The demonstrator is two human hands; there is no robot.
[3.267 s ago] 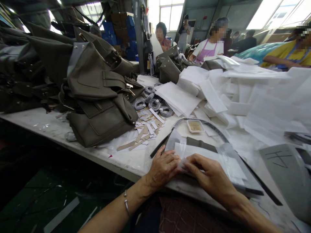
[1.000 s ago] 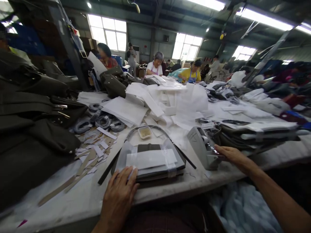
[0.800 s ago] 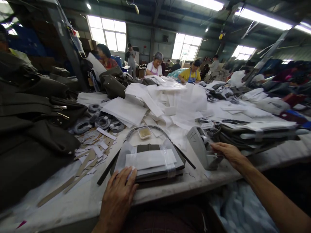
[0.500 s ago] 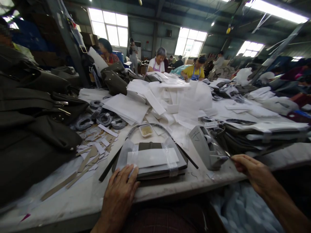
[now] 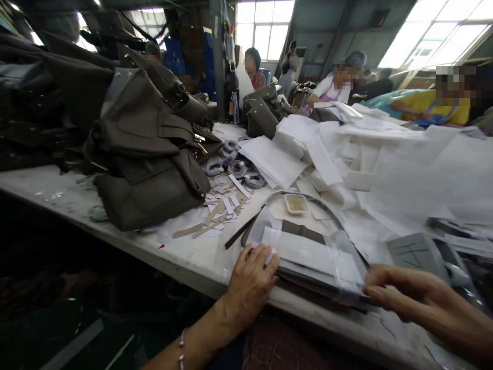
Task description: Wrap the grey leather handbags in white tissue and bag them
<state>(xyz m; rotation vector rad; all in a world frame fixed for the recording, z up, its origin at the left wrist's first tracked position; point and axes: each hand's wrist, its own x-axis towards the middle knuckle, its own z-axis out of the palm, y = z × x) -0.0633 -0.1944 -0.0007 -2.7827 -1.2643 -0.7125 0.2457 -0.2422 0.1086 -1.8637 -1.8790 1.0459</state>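
A dark olive handbag (image 5: 304, 230) lies flat at the table's front edge, with a white paper sheet (image 5: 308, 253) and clear wrap over it. Its wrapped handle (image 5: 327, 203) arches out behind. My left hand (image 5: 252, 272) grips the bag's near left corner, fingers curled over the edge. At the bag's right end is my right hand (image 5: 408, 295), slightly blurred, with thumb and forefinger pinched together. Whatever is between those fingertips is too small to make out. A grey tape dispenser (image 5: 418, 254) stands just behind my right hand, partly covered by it.
Several dark bags (image 5: 142, 154) are heaped at the left. Coiled wrapped straps (image 5: 236, 168) and paper strips (image 5: 221, 208) lie between. A small plastic tub (image 5: 296, 204) sits inside the handle's loop. White sheets (image 5: 327, 149) pile up behind, with people working beyond.
My view has swung left. My right hand has left the tape dispenser's front and come to the bag's right end. My left hand stays at the bag's left corner.
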